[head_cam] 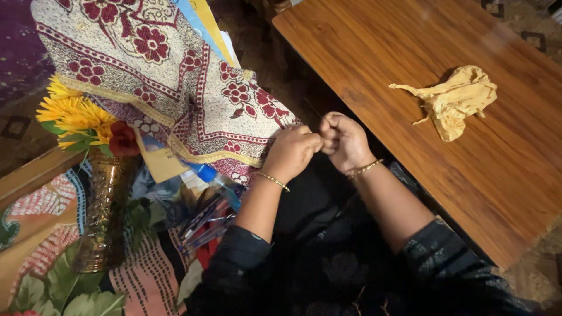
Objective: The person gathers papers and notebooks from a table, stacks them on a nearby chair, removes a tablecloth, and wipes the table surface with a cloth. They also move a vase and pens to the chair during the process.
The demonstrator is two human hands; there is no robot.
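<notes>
While your left hand [291,153] and right hand [344,142] pinch together mid-frame (contents hidden), grip may slip. The yellow cloth [453,100] lies right, on the tabletop [374,64].

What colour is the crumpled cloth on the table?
Yellow cloth, on the brown table; head view.

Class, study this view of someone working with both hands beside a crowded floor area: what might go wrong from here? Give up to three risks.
1. The left hand and right hand meet, fists closed on something too small to see; it might drop onto the dark clothing.
2. The tall brass vase of flowers stands by the left elbow and could be knocked.
3. The patterned cloth drapes over papers and might slide.
</notes>
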